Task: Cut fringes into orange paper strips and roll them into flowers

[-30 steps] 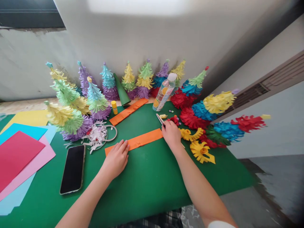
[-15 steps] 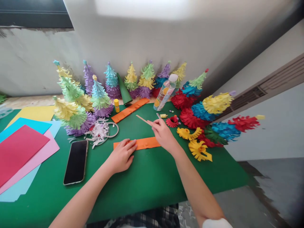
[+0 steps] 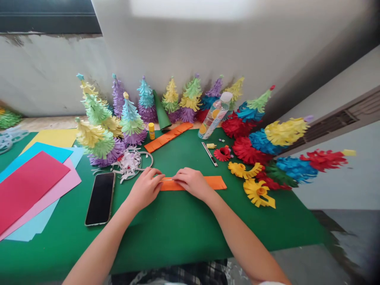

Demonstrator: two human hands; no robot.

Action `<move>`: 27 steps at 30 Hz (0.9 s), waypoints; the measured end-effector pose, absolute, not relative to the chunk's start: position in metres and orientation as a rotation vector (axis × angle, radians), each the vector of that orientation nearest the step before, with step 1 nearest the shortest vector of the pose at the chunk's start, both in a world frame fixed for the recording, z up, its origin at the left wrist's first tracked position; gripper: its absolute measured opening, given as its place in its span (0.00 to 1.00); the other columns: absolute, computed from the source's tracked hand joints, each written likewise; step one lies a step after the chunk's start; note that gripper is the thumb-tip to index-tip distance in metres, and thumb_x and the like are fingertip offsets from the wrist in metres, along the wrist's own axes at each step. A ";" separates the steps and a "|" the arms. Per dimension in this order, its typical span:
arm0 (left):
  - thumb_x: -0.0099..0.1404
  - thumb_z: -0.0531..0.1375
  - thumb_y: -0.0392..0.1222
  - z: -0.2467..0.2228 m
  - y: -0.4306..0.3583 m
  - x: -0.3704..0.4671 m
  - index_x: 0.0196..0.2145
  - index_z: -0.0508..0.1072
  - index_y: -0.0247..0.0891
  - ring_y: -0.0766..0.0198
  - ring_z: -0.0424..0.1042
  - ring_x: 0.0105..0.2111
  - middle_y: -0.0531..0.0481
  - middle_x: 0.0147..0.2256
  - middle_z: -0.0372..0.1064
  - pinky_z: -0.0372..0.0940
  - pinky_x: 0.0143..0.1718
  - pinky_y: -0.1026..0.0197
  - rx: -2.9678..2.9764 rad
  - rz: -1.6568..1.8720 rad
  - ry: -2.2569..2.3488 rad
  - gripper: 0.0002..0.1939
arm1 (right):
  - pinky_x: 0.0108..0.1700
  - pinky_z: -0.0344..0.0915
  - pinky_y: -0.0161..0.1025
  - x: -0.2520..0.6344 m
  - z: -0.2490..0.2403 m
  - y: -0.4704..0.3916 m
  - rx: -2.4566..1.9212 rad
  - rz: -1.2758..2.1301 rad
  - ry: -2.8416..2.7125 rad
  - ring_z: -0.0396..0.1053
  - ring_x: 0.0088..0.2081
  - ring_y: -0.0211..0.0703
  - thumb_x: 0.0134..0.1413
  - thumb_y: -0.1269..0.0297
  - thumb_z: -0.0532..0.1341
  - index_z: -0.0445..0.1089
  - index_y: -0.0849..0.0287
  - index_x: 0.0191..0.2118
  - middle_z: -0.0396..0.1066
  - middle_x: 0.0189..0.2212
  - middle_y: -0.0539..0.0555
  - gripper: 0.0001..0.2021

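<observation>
I'm watching through the head camera, and both hands are low over the green table (image 3: 166, 241), close together at the near orange strip (image 3: 212, 183). The left hand (image 3: 147, 186) has its fingertips pinched on one end of a thin pale stick (image 3: 168, 179); the right hand (image 3: 192, 182) pinches the other end. The stick lies along the strip's far edge, and the strip is flat beneath the fingers, its right end showing. How hard they squeeze, I can't tell

Here's where I see risk: if one hand pulls or presses more than the other, the stick could swing askew and skid the strip sideways. Too much pressure in the middle could crease the paper or snap something that slim

Beyond the right hand, the cutter knife (image 3: 209, 153) lies loose; I can't make out whether its blade is out, and a careless sweep could catch it. The bottle (image 3: 215, 115) stands behind it, near the fringed red curl (image 3: 222, 153). Off the left hand, a forearm drifting outward could shove the phone (image 3: 100, 199) into the white shreds (image 3: 130, 162)
</observation>
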State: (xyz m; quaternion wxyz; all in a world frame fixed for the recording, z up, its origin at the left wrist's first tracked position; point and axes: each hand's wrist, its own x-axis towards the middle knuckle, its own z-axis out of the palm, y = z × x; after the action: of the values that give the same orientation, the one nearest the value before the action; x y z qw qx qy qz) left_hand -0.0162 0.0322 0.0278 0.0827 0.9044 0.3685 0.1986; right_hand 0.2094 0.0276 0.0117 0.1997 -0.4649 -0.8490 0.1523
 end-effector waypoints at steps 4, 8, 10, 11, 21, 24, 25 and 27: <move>0.67 0.53 0.32 0.019 0.034 -0.015 0.39 0.74 0.38 0.60 0.66 0.37 0.47 0.35 0.68 0.64 0.40 0.58 2.717 0.409 1.148 0.10 | 0.36 0.63 0.35 0.199 0.000 0.030 -1.300 0.342 -2.396 0.68 0.35 0.40 0.61 0.68 0.58 0.77 0.54 0.38 0.73 0.33 0.53 0.09; 0.66 0.54 0.30 0.016 0.035 -0.013 0.36 0.75 0.37 0.60 0.66 0.36 0.47 0.34 0.68 0.63 0.38 0.59 2.729 0.291 1.200 0.10 | 0.34 0.61 0.34 0.197 0.001 0.030 -1.270 0.231 -2.416 0.67 0.34 0.38 0.60 0.67 0.59 0.76 0.54 0.36 0.73 0.32 0.52 0.07; 0.66 0.54 0.29 0.016 0.036 -0.014 0.35 0.75 0.37 0.61 0.66 0.36 0.47 0.35 0.68 0.63 0.38 0.60 2.732 0.250 1.207 0.10 | 0.34 0.60 0.34 0.198 0.009 0.028 -1.245 0.064 -2.357 0.67 0.32 0.37 0.59 0.64 0.61 0.75 0.56 0.34 0.73 0.30 0.51 0.06; 0.66 0.54 0.29 0.017 0.037 -0.014 0.34 0.75 0.37 0.61 0.66 0.36 0.47 0.35 0.68 0.63 0.38 0.60 2.733 0.234 1.206 0.10 | 0.33 0.59 0.35 0.198 0.014 0.026 -1.227 -0.077 -2.295 0.67 0.30 0.37 0.59 0.62 0.62 0.74 0.58 0.32 0.73 0.28 0.51 0.07; 0.66 0.55 0.30 0.016 0.040 -0.013 0.38 0.75 0.37 0.60 0.66 0.37 0.47 0.38 0.68 0.63 0.38 0.59 2.720 0.143 1.207 0.09 | 0.27 0.53 0.36 0.201 0.068 -0.007 -0.715 -1.078 -2.000 0.59 0.21 0.31 0.45 0.62 0.72 0.69 0.58 0.23 0.67 0.17 0.45 0.12; 0.66 0.55 0.30 0.017 0.039 -0.012 0.38 0.75 0.37 0.59 0.66 0.38 0.47 0.38 0.68 0.63 0.38 0.59 2.717 0.137 1.210 0.10 | 0.29 0.54 0.35 0.201 0.071 -0.018 -0.673 -1.098 -1.995 0.60 0.23 0.32 0.48 0.57 0.70 0.70 0.57 0.23 0.67 0.18 0.45 0.12; 0.66 0.54 0.30 0.017 0.039 -0.012 0.37 0.75 0.37 0.59 0.66 0.38 0.47 0.38 0.68 0.63 0.38 0.59 2.717 0.135 1.210 0.10 | 0.29 0.54 0.36 0.201 0.072 -0.020 -0.649 -1.101 -1.987 0.60 0.23 0.33 0.48 0.55 0.69 0.71 0.57 0.23 0.66 0.18 0.46 0.13; 0.66 0.54 0.29 0.018 0.039 -0.012 0.37 0.75 0.37 0.60 0.66 0.37 0.47 0.38 0.68 0.63 0.39 0.60 2.718 0.133 1.205 0.11 | 0.29 0.54 0.36 0.201 0.072 -0.022 -0.600 -1.099 -1.970 0.59 0.23 0.34 0.49 0.52 0.68 0.70 0.57 0.22 0.66 0.18 0.47 0.15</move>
State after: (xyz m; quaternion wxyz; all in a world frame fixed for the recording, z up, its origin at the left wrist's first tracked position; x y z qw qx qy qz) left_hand -0.0124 0.0392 0.0179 0.0825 0.9101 0.4036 0.0444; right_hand 0.2011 -0.0222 0.0718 0.3926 -0.2364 -0.7762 -0.4329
